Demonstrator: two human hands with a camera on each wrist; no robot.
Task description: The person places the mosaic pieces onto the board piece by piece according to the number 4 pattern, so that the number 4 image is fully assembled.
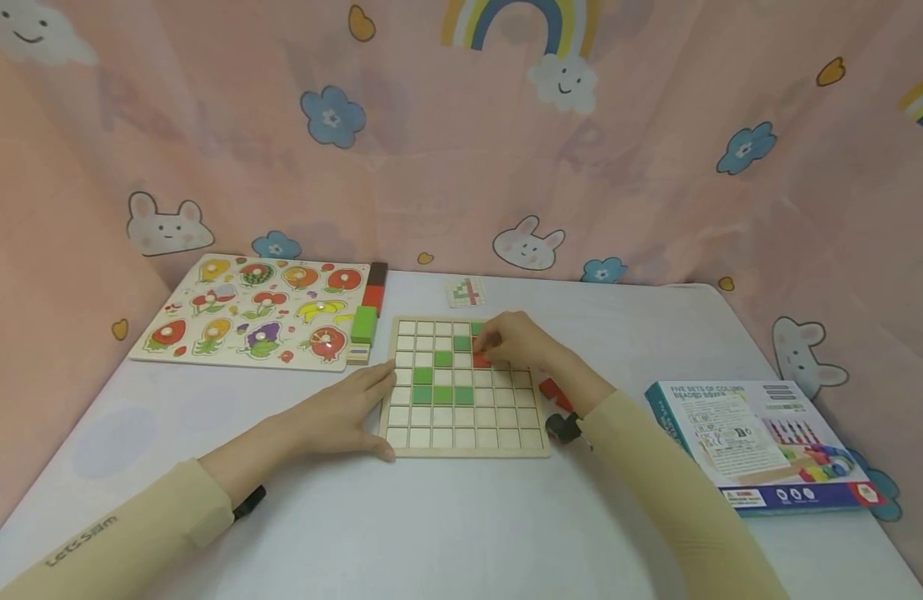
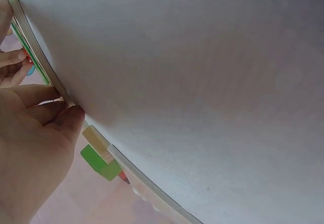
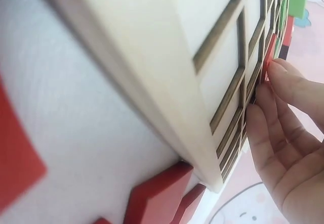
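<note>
A wooden grid board (image 1: 461, 452) lies flat on the white table, with several green square tiles (image 1: 442, 395) set in its cells. At its upper right, my right hand (image 1: 523, 340) pinches a red square tile (image 1: 481, 361) at the grid; in the right wrist view the thumb lies against this red tile (image 3: 271, 54). How far the tile sits in its cell is hidden. My left hand (image 1: 345, 410) rests at the board's left edge, fingers extended and thumb near the lower corner. In the left wrist view, the left hand's fingertips (image 2: 76, 114) touch that edge.
Loose red tiles (image 1: 556, 394) lie right of the board, partly under the right forearm. A small pattern card (image 1: 465, 292) lies behind it. On the left are a fruit puzzle board (image 1: 229, 350) and a row of stacked tiles (image 1: 364, 325). A boxed toy set (image 1: 761, 446) lies right.
</note>
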